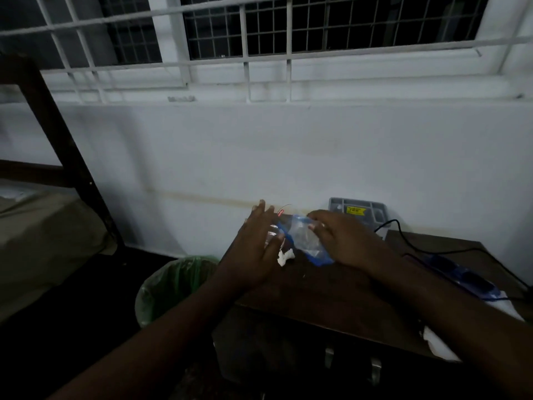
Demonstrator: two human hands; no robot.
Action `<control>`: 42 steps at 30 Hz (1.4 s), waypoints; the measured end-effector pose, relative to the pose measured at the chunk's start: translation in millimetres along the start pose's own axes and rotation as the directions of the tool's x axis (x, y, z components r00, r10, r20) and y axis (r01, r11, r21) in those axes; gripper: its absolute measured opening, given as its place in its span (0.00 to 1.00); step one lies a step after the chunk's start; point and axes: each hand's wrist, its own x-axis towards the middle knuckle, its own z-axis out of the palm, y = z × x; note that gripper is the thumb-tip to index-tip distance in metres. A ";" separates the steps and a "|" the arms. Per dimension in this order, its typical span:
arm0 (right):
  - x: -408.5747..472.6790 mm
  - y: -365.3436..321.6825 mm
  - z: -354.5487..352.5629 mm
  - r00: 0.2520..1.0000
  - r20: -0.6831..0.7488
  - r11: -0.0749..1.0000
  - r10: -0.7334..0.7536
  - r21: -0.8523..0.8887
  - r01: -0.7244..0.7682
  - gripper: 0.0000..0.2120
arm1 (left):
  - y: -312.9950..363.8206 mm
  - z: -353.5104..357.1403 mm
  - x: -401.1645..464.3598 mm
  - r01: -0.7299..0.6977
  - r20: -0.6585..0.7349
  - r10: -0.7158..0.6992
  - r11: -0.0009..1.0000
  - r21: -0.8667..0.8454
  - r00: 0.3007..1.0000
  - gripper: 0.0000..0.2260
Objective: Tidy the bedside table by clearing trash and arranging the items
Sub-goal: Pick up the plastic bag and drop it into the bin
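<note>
Dark bedside table [340,287] beneath white wall [259,151], barred window [259,33]

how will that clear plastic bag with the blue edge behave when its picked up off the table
Likely floppy: the plastic bag already looks crumpled under the right hand. Probably very light, since it looks thin, see-through and nearly empty. It may feel slippery, so pinching should work better than pushing.
</note>
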 end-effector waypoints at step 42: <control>10.9 -56.9 160.4 0.973 0.040 0.941 0.226 -0.269 -0.207 0.31 | -62.3 -42.6 -0.2 0.395 -0.115 -0.536 0.735 -0.551 0.837 0.26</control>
